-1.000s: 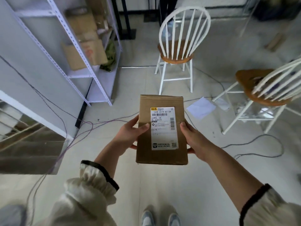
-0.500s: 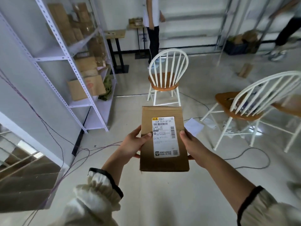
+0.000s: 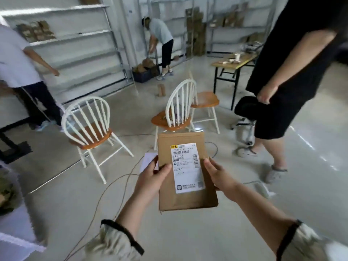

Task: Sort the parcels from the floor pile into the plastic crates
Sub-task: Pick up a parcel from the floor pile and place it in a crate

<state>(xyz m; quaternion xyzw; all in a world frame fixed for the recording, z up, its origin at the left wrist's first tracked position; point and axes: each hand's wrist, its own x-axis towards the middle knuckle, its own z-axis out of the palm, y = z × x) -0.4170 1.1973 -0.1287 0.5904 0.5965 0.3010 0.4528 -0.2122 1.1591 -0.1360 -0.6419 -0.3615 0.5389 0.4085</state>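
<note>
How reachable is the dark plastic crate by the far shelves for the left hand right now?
Probably not reachable. The dark plastic crate sits far across the floor, beyond the white spindle-back chairs, and the left hand grips the brown cardboard parcel together with the right hand.

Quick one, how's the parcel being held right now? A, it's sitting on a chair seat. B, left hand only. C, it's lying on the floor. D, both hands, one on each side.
D: the left hand and right hand each grip a side of the parcel, thumbs on its labelled face.
</note>
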